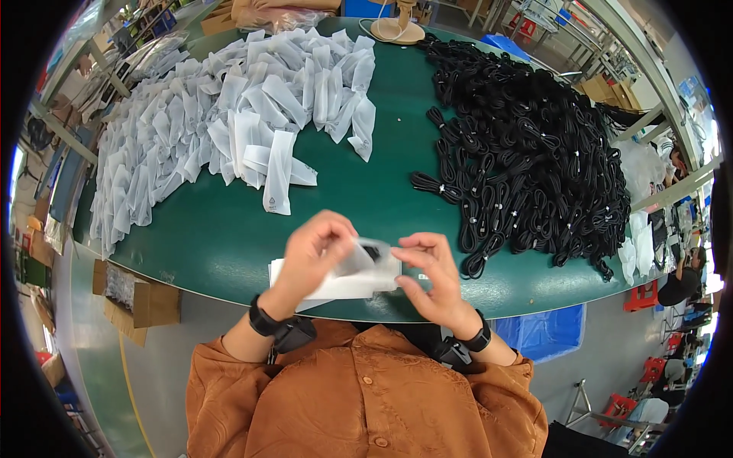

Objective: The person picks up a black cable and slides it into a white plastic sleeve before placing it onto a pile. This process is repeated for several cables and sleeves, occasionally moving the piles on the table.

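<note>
Both hands are working close in, just above the near edge of the green table (229,237), in front of the orange shirt (359,397). Left hand (313,256) is pinching the left end of a small translucent bag (359,271), fingers curled over its top edge; right hand (431,278) is gripping the right end, thumb and forefinger closed on the mouth, other fingers spread loosely. A black coiled cable (372,252) is sitting at the bag's upper right opening, partly inside as far as I can tell; how deep is hidden by the film. The bag's long axis is running left-right, roughly parallel to the table edge, spanning the gap between the two hands. The right hand is nearer the cable end; the left is only steadying the closed end. Black wristbands are showing on both wrists. Further out on the right, a big heap of bundled black cables (527,145) is lying within the right arm's reach, its nearest loops just beyond the right hand. Further out on the left, a spread of white empty bags (229,114) is lying well apart from the left hand. A tan object (397,29) is sitting at the far edge, too small to identify.
</note>
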{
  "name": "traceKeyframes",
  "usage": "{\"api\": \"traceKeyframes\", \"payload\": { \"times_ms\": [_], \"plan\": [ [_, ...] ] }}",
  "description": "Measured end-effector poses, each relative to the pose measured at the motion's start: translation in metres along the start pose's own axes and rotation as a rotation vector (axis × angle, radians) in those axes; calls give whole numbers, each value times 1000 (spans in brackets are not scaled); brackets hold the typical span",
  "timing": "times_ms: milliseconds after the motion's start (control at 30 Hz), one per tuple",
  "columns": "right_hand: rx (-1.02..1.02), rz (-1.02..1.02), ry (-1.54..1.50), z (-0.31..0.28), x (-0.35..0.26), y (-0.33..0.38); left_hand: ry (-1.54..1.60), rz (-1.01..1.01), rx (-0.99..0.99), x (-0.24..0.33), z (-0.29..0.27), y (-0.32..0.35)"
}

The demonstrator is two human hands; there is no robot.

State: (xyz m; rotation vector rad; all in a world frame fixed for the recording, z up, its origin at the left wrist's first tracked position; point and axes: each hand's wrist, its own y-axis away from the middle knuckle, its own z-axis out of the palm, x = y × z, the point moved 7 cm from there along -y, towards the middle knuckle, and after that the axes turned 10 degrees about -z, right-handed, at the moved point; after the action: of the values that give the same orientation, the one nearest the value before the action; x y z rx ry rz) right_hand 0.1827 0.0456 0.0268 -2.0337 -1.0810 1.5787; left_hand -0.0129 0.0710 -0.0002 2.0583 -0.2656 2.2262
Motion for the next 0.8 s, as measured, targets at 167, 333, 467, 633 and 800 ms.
{"api": "traceKeyframes", "payload": {
  "times_ms": [167,333,467,633,800],
  "plan": [
    [-114,260,722,-51,25,20,269,-137,297,14,-82,-25],
    [-167,517,1088,-85,43,72,-630,180,179,28,-26,7],
    [-10,454,1025,-93,36,94,-793,178,-25,-24,31,41],
    [231,586,915,-133,56,144,-900,243,40,-43,41,42],
    [568,588,313,-130,35,138,-710,-14,13,-50,28,36]
  ]
}}
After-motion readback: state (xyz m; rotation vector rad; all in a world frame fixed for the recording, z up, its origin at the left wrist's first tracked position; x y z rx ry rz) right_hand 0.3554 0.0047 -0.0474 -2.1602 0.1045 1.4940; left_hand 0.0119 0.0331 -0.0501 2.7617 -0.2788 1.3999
